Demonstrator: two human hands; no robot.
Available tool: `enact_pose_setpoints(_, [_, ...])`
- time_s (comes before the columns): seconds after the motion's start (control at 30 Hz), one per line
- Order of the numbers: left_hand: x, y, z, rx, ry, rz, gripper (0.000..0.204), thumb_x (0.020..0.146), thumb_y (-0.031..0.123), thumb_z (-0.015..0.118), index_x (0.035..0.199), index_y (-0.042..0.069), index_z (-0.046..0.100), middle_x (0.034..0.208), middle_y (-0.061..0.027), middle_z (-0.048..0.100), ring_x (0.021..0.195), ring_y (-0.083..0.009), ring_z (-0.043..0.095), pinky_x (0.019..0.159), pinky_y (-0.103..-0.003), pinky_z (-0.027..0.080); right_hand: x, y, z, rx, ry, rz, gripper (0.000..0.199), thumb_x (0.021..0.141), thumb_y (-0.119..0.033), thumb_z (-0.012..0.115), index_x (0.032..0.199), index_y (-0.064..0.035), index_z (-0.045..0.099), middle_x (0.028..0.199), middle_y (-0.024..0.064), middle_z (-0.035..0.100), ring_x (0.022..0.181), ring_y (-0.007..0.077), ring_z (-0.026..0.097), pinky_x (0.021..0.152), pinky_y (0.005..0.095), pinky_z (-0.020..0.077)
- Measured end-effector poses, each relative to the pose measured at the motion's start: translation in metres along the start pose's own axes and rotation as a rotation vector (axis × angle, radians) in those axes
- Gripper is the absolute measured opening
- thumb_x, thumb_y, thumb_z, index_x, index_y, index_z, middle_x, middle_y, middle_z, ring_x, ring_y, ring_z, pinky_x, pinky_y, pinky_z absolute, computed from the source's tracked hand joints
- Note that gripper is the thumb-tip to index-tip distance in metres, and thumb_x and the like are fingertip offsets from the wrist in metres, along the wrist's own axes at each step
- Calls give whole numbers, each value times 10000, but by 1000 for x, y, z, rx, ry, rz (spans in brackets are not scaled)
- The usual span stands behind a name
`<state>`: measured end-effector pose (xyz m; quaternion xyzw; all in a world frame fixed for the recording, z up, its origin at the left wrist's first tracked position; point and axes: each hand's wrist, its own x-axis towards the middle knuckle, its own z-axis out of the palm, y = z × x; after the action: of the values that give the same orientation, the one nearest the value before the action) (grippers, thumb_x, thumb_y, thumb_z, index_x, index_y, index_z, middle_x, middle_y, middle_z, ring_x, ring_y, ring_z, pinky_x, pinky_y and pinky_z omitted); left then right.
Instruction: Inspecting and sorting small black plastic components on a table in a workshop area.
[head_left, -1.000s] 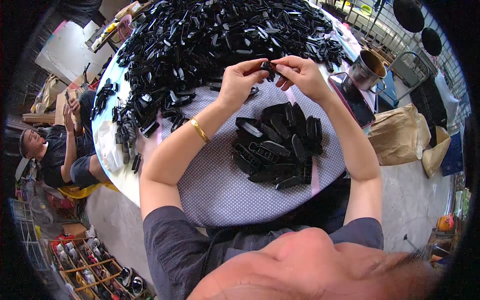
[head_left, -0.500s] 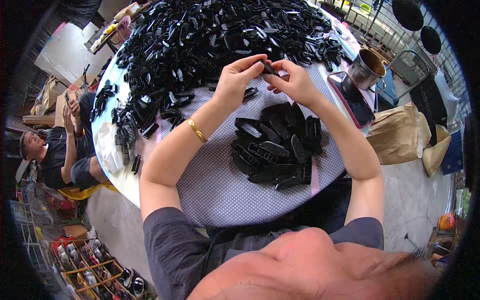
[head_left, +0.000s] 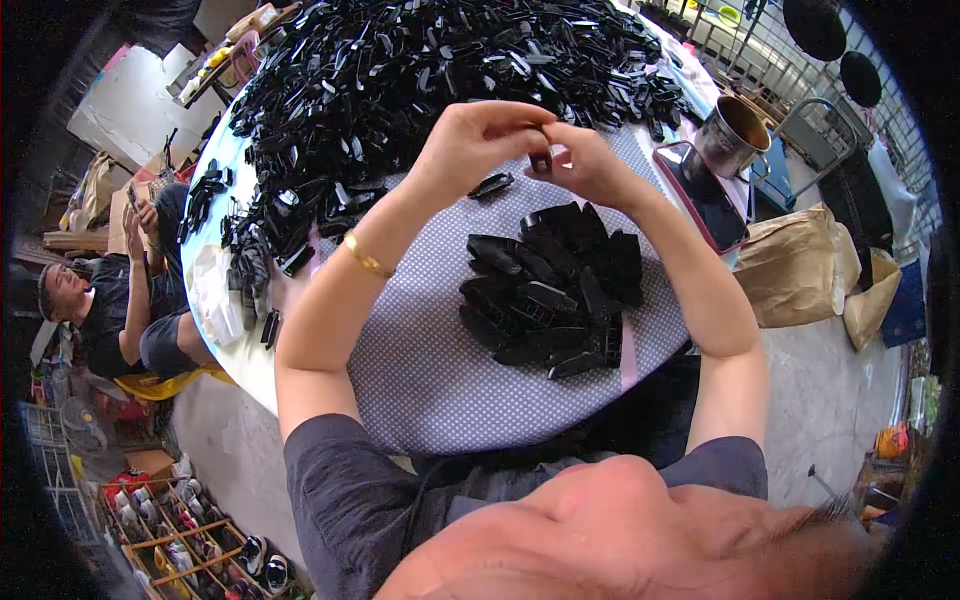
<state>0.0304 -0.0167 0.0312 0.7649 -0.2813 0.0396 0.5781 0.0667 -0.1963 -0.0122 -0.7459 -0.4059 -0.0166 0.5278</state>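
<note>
Over the near edge of the large heap of black plastic pieces (head_left: 400,80), both my hands meet at one small black plastic piece (head_left: 541,161). My left hand (head_left: 480,145) is closed, its fingertips pinching the piece from above. My right hand (head_left: 590,168) is closed too, thumb and fingers gripping the piece from the right; the fingers hide most of it. Just below the hands, a single black plastic piece (head_left: 491,185) lies on the dotted tablecloth (head_left: 420,400). Closer to me sits a smaller pile of long black plastic pieces (head_left: 555,290).
A phone in a red case (head_left: 705,195) and a metal pot (head_left: 735,135) stand at the table's right edge. Beyond that edge is a brown paper bag (head_left: 795,265). At the left sits another person (head_left: 115,300), above a shoe rack (head_left: 190,540). A white cloth (head_left: 212,290) lies on the table's left edge.
My left hand has turned and risen a little, its fingers now curling over the piece from above. The piece is tilted more upright. The right hand has shifted slightly; both piles look the same.
</note>
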Motion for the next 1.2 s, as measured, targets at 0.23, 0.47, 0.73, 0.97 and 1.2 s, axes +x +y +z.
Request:
enact_pose_setpoints(0.23, [-27, 29, 37, 304, -560, 338, 272, 660, 134, 726, 912, 60, 655, 835, -114, 646, 688, -180, 600, 647, -304, 479, 11, 20, 23, -361, -250, -222, 330, 652, -189, 645, 954, -60, 614, 940, 76, 630, 796, 264, 588, 800, 346, 439])
enact_pose_setpoints(0.47, [2, -43, -16, 879, 78, 290, 157, 684, 48, 625, 840, 33, 634, 927, -100, 604, 912, -277, 540, 812, -353, 434, 1, 6, 12, -556, -307, -46, 303, 642, -142, 650, 920, -35, 591, 830, 115, 593, 744, 253, 564, 688, 336, 456])
enact_pose_setpoints(0.73, [5, -67, -19, 1114, -47, 244, 202, 648, 91, 668, 826, 35, 590, 914, -85, 580, 908, -256, 530, 774, -346, 448, -9, 2, 8, -644, -187, -12, 222, 677, -169, 624, 853, -32, 629, 823, 112, 562, 779, 268, 561, 707, 353, 458])
enact_pose_setpoints(0.97, [3, -53, -7, 470, 81, -83, 224, 698, 52, 694, 883, 4, 576, 847, -101, 622, 724, -138, 597, 636, -257, 486, -2, 4, -11, -203, 114, 77, 286, 731, -79, 623, 996, 0, 554, 838, 82, 584, 732, 148, 597, 630, 263, 494])
enact_pose_setpoints(1.2, [-1, -50, 10, -358, 132, -216, 367, 765, 41, 648, 1099, -52, 525, 919, -114, 613, 783, -153, 601, 663, -260, 510, 0, -7, 0, 291, 381, 127, 298, 779, -30, 607, 1063, 29, 540, 914, 77, 607, 825, 125, 596, 740, 234, 493])
